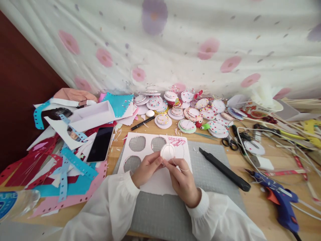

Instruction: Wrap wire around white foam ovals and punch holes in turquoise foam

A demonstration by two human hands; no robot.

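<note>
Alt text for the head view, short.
A left hand holds a small white disc, right hand fingertips at its edge, above a white sheet with round cutouts on a gray cutting mat. Around them: paper scraps, stacked paper discs, black cutter, blue glue gun.

A wooden table (258,208) carries a gray cutting mat (160,214) beneath the left hand (147,169) and the right hand (182,180). Paper scraps (80,164) lie left of them, a glue gun (281,195) and scissors (229,144) right, a marker (142,123) and stacked paper discs (163,122) beyond.
</note>
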